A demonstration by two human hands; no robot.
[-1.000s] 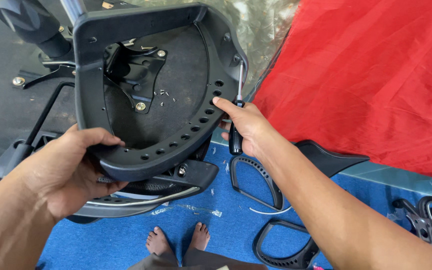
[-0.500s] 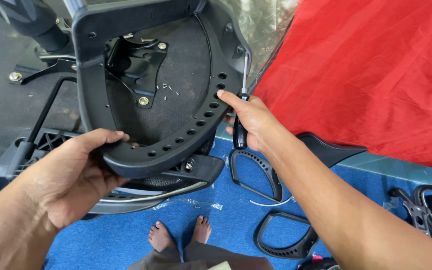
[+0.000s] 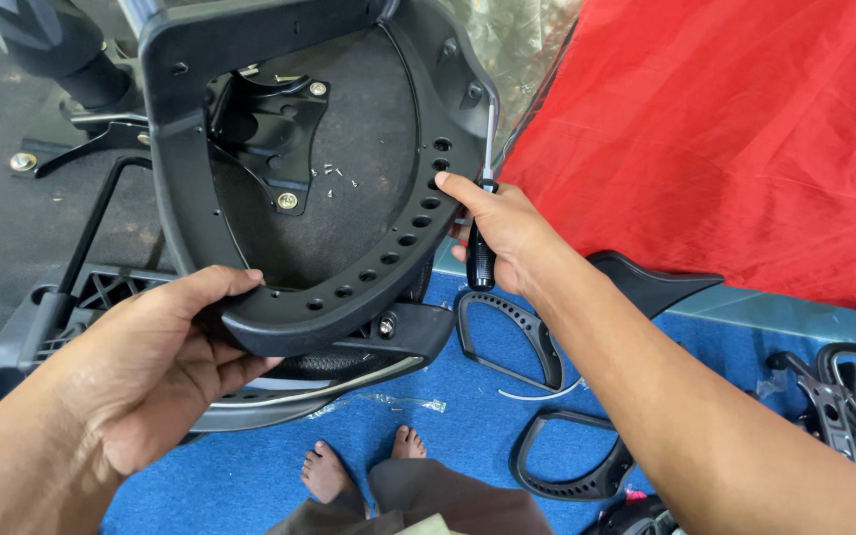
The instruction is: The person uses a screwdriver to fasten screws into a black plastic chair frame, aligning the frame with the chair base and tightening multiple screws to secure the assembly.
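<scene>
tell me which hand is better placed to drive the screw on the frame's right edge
Likely the right hand: it grips the screwdriver at the black frame edge. The left hand steadies the frame's lower rim.

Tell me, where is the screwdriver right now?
The screwdriver is in the right hand, its shaft running up along the right edge of the black plastic chair frame, with the red cloth just beyond.
</scene>
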